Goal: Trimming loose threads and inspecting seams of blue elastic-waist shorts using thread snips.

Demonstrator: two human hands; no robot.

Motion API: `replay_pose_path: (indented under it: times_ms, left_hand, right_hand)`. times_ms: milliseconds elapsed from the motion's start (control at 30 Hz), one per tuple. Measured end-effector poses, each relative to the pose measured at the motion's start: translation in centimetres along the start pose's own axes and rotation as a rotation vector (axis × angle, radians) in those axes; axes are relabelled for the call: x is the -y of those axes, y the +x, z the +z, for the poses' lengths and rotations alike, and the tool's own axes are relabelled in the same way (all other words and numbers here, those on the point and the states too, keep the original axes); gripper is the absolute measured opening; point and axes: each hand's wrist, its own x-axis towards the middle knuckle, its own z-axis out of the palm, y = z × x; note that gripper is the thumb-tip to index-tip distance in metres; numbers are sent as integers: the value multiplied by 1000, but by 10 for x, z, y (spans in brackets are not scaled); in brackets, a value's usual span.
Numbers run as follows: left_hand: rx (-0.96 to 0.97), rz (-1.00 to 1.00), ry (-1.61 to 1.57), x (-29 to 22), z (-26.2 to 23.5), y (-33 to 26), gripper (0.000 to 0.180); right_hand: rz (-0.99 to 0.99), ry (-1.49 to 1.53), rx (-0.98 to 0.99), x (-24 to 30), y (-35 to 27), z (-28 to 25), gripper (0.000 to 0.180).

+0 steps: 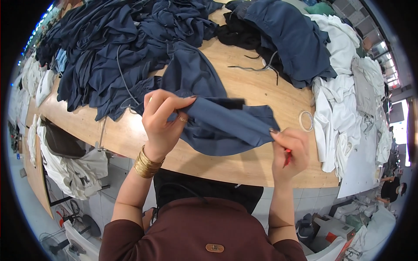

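A navy garment (226, 126) is stretched between my hands above the wooden table's front edge. My left hand (165, 113), with rings and gold bangles at the wrist, pinches a gathered part of it. At the other end, my right hand (291, 148) grips a corner of the cloth between thumb and finger. A small red tool (287, 158) is also tucked in the right hand; its kind is mostly hidden by the fingers. The garment's far part lies on the table, against a large navy pile, where a grey drawstring (122, 74) trails.
A heap of navy garments (100, 56) covers the table's left and back. More navy clothing (287, 39) with dark cords lies at back right, beside white garments (335, 104). A tape roll (306, 121) rests on the wooden table (244, 78). Another person (390, 189) is far right.
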Motion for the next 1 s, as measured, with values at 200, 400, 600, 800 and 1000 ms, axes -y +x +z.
replay_pose_path:
  times_ms: [200,400,600,800,1000]
  left_hand:
    - [-34,-124,-103,3,7,-23,39]
    - [162,-60,-99,-4,4,-18,34]
    - [479,-286,-167,26,-10,-43,18]
    - [491,-458,-12,63,-24,-67,14]
    - [385,-541,4,66,-29,-70,12]
  right_hand:
    - [43,15,-1,1,-10,1,25]
    - [4,-27,7,-4,-11,-10,26]
    - [409,-164,-333,-65,-45,-99,14]
    - [886,-353,-421,-126,-71,-155,29]
    - [685,-133,268,-83,-51,-38,21]
